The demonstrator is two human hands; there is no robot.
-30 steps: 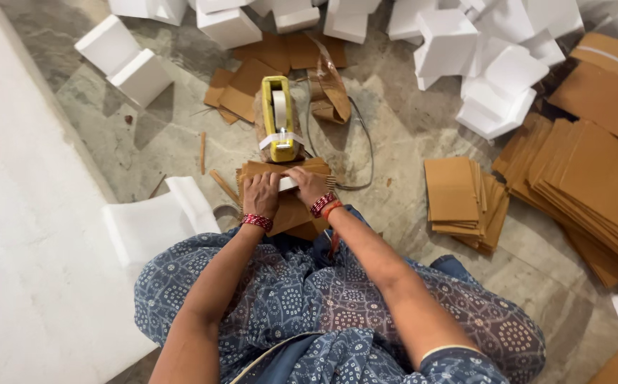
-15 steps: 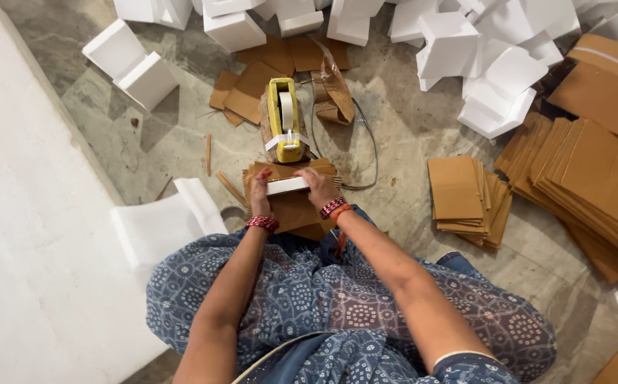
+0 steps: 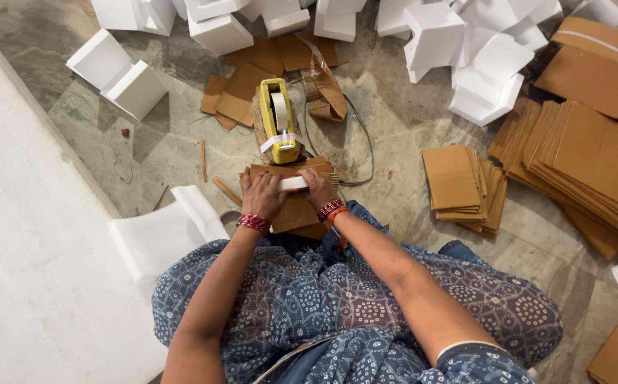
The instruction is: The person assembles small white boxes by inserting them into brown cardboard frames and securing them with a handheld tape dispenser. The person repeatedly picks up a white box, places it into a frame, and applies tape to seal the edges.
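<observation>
Both hands press a white tape strip onto a small brown cardboard box on the floor.

Nearest, the left hand (image 3: 263, 195) and right hand (image 3: 318, 188) lie closed over the strip (image 3: 293, 183) on the box (image 3: 295, 206), just short of the yellow tape dispenser (image 3: 278, 121). Uneven pressure could wrinkle the strip or set it crooked. Flattened cartons (image 3: 458, 181) crowd the right, white foam blocks (image 3: 465, 50) the far side; bare floor lies left.
</observation>
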